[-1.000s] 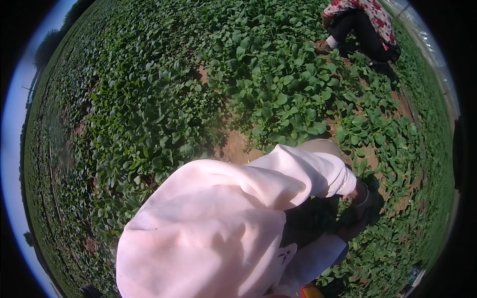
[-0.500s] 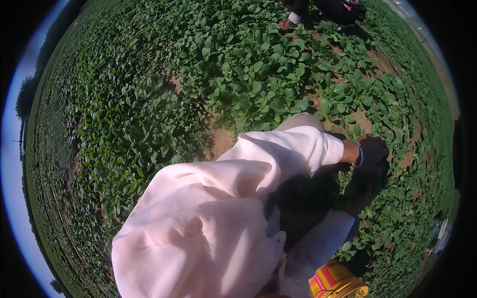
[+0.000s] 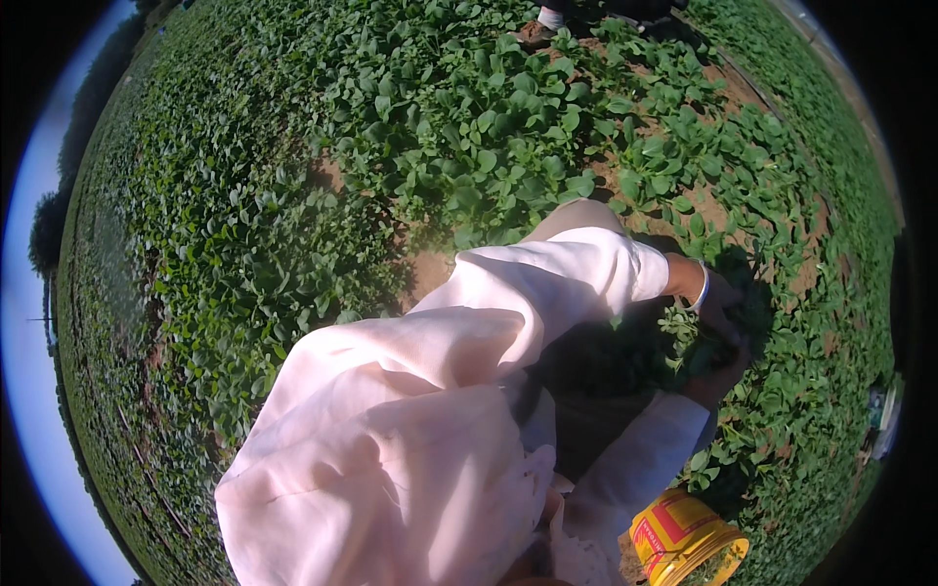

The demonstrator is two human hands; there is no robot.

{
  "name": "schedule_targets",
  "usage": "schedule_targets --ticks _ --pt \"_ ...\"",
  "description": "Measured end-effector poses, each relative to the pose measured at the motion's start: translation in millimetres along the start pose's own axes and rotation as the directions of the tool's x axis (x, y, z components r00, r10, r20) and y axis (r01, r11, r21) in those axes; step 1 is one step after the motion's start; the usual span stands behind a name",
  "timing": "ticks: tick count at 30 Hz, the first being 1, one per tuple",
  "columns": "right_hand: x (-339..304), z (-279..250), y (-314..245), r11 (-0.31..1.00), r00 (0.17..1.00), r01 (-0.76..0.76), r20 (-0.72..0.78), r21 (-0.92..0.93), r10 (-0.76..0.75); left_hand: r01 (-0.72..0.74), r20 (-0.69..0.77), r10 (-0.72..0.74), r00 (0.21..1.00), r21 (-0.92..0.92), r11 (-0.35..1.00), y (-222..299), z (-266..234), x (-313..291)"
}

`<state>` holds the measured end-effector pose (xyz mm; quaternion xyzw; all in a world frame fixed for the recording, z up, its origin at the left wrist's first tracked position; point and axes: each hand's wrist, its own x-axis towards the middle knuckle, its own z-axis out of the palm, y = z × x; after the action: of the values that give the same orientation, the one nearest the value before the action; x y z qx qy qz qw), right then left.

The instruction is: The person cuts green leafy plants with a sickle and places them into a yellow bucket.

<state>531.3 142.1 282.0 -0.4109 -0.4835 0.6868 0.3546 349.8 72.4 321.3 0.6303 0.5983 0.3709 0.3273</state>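
My left hand (image 3: pixel 721 305), with a pale bangle (image 3: pixel 702 285) at the wrist, reaches down among low leafy green plants (image 3: pixel 782 356). Its fingers bend down into shadow, and I cannot make out whether they hold anything. A sprig of small leaves (image 3: pixel 681 332) shows just below that wrist, in the light. Close to it, my right hand (image 3: pixel 721 379) comes in from below, nearly meeting the left one. Dark shade and leaves hide the right fingers. Both arms wear a loose pale pink sleeve (image 3: pixel 391 420).
A yellow bucket with red patches (image 3: pixel 674 527) leans on its side near my right forearm, some greenery at its mouth. Another person's shoe (image 3: pixel 535 35) stands among the plants at the top. Bare soil (image 3: pixel 427 278) shows between leaves. A pale object (image 3: pixel 884 420) lies far right.
The view has shifted slightly, showing more of the bucket and less of the other person. My two hands have come closer together over the plants.
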Motion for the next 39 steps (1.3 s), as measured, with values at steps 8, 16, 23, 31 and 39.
schedule_targets --ticks 8,16,23,31,39 --pt "0 -11 5 0.801 0.848 0.524 0.271 -0.291 -0.456 -0.097 0.064 0.103 0.993 -0.094 0.991 18 1 -3" --pt "8 -8 -5 0.945 0.984 -0.048 0.177 0.324 -0.011 -0.082 0.008 0.082 0.997 0.095 0.992 5 10 7" --pt "-28 12 10 0.566 0.659 0.752 0.416 -0.338 -0.627 0.021 -0.133 0.018 0.991 0.280 0.960 -7 22 2" --pt "-45 47 -40 0.940 0.985 -0.047 -0.140 0.339 0.099 -0.182 -0.309 0.115 0.944 -0.201 0.962 47 -12 4" --pt "-30 61 -43 0.806 0.978 -0.200 0.058 0.557 0.203 -0.283 -0.556 0.111 0.824 -0.234 0.930 117 -42 48"
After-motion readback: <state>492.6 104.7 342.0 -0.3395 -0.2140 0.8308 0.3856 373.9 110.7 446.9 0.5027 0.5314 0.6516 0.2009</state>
